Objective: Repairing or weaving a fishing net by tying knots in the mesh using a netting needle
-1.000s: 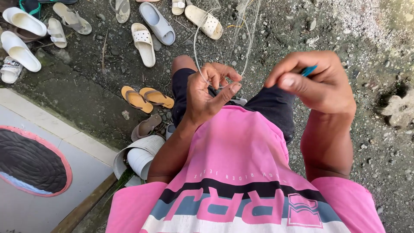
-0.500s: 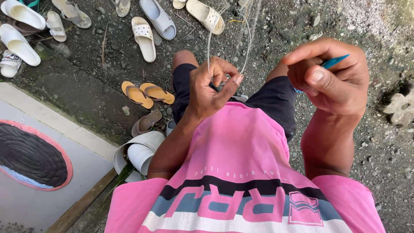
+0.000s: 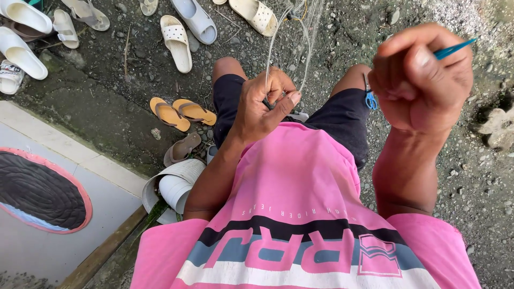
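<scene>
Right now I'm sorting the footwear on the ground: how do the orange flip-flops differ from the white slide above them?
The orange flip-flops are a thin, flat pair with thong straps, lying side by side; the white slide is thicker, has a broad perforated band and lies alone. The flip-flops lie slanted across the view, the slide nearly straight up it. Both rest sole-down on the dark gravel ground.

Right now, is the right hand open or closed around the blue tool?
Closed. The right hand is curled into a fist, and the blue tool pokes out past the fingers.

One head camera looks steeply down the person's chest, close to both raised hands, onto the gravel ground [image 3: 428, 225] and sandals [image 3: 182, 112] ahead.
</scene>
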